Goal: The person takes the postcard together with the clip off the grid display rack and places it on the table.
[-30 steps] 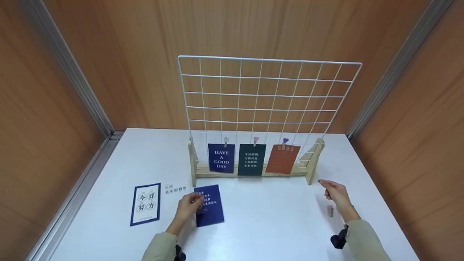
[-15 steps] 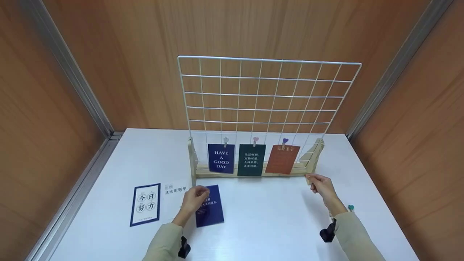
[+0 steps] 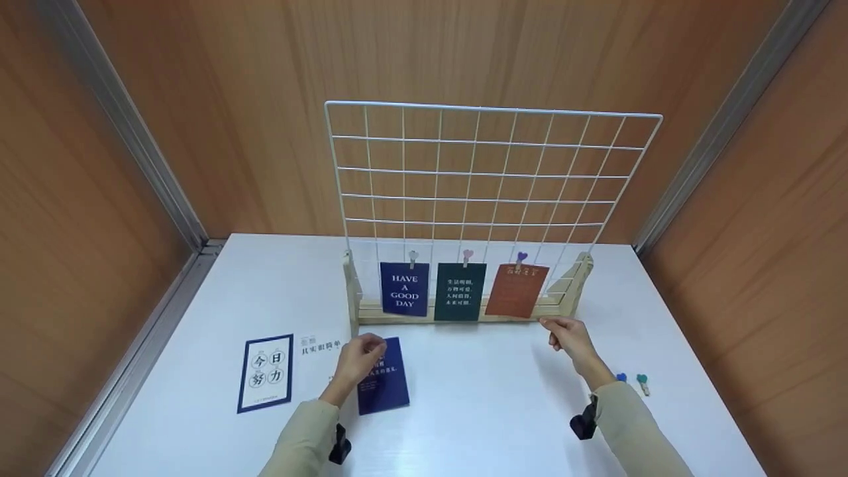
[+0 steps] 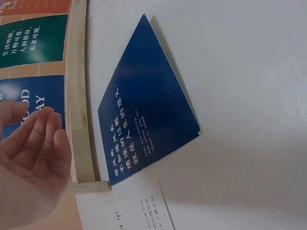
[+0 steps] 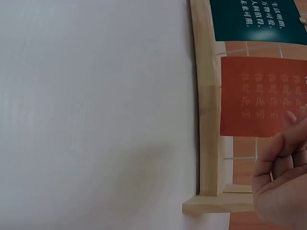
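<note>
In the head view my left hand [image 3: 358, 363] is over a dark blue card [image 3: 387, 384] with white writing, covering part of it. The left wrist view shows its fingers loosely bent, with nothing visible between them and the thumb. My right hand [image 3: 573, 344] is in front of the stand's right end, thumb and forefinger close together. Whether something small sits between those fingertips is hidden. Nearest to it, in the right wrist view, hangs an orange-red card [image 5: 259, 96]. A green card [image 3: 460, 291] and a blue "HAVE A GOOD DAY" card [image 3: 405, 289] hang beside it from heart-topped clips.
A white wire grid [image 3: 493, 142] rises from a wooden stand [image 3: 570, 298]. On the table's left lie a blue-bordered card [image 3: 268, 372] and a white card [image 3: 320, 347]. A blue clip [image 3: 621, 377] and a teal clip [image 3: 642, 383] lie beyond the right forearm.
My right hand has moved left and slightly forward, toward the orange-red card, uncovering the two clips. My left hand has shifted a little right and forward over the blue card.
</note>
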`<state>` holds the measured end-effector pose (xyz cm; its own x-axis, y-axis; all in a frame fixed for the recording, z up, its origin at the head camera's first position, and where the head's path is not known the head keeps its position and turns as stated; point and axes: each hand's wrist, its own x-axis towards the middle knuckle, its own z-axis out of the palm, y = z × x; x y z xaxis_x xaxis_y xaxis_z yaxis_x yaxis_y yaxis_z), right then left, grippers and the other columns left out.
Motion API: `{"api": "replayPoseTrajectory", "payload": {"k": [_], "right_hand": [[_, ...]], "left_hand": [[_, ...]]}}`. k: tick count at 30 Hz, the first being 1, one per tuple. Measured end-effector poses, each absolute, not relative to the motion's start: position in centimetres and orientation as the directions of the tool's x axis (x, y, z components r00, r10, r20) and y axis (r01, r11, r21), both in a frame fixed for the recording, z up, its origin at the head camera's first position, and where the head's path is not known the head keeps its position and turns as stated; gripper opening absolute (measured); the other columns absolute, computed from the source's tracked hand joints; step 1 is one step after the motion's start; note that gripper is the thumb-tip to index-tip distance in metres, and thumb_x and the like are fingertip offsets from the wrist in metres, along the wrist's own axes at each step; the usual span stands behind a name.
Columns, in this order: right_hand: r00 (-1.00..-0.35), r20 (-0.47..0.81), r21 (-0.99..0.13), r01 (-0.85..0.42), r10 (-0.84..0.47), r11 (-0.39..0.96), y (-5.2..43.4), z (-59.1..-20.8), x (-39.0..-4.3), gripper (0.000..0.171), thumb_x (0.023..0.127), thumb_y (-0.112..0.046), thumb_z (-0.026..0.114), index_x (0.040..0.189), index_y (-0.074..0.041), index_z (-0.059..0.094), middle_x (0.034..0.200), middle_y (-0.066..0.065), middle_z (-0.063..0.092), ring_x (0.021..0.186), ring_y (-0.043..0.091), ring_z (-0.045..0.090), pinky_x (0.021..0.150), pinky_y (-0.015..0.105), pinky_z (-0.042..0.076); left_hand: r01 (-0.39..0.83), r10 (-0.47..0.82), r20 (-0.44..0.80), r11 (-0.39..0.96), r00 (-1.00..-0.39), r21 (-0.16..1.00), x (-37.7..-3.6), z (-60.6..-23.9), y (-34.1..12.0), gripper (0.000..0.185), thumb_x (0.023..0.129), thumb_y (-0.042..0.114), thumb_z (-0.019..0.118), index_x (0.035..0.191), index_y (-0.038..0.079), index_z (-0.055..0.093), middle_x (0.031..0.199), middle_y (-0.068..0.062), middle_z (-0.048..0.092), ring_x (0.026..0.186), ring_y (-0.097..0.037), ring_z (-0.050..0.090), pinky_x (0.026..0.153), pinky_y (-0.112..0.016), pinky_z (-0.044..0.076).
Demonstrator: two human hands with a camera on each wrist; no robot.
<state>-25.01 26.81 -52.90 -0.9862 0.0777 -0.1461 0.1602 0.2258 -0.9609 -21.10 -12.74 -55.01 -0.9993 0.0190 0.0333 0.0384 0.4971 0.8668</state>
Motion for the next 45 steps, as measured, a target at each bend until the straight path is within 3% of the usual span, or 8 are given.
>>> {"api": "replayPoseTrajectory", "payload": {"k": [10,20,35,45], "right_hand": [[-0.990,-0.137,-0.964,0.139,0.022,0.225,25.0,-52.4,-26.0,0.034,0.087,-0.016,0.055,0.110,0.008,0.056,0.065,0.000,0.052,0.049,0.005,0.043,0.045,0.017,0.037],[-0.994,-0.111,-0.967,0.109,0.005,0.228,23.0,-51.4,-26.7,0.037,0.085,-0.020,0.059,0.109,0.008,0.057,0.059,0.000,0.051,0.048,0.005,0.043,0.045,0.017,0.037],[-0.992,-0.123,-0.961,0.121,0.009,0.249,19.9,-49.4,-28.2,0.031,0.086,-0.019,0.057,0.108,0.003,0.059,0.076,0.005,0.056,0.054,0.011,0.047,0.049,0.021,0.039],[-0.996,-0.090,-0.972,0.082,-0.028,0.221,17.9,-48.1,-28.9,0.027,0.086,-0.017,0.057,0.106,0.001,0.061,0.067,0.003,0.052,0.050,0.010,0.045,0.044,0.021,0.036]], "left_hand": [[0.034,0.007,0.035,0.517,-0.999,0.855,-21.8,-54.9,-12.5,0.015,0.085,0.011,0.056,0.094,0.000,0.062,0.073,-0.002,0.058,0.066,-0.014,0.054,0.061,-0.030,0.045],[0.039,-0.001,0.047,0.559,-0.999,0.828,-22.4,-54.2,-12.5,0.017,0.085,0.011,0.056,0.094,-0.001,0.063,0.072,-0.004,0.058,0.064,-0.015,0.052,0.058,-0.030,0.044],[0.013,-0.027,0.037,0.608,-0.999,0.794,-23.8,-53.6,-12.8,0.017,0.085,0.013,0.055,0.096,0.001,0.062,0.076,-0.002,0.056,0.069,-0.016,0.053,0.062,-0.032,0.045],[-0.009,-0.056,0.033,0.620,-0.998,0.785,-24.6,-53.1,-13.2,0.018,0.084,0.012,0.057,0.098,0.001,0.061,0.080,-0.005,0.057,0.073,-0.019,0.053,0.066,-0.035,0.045]]}}
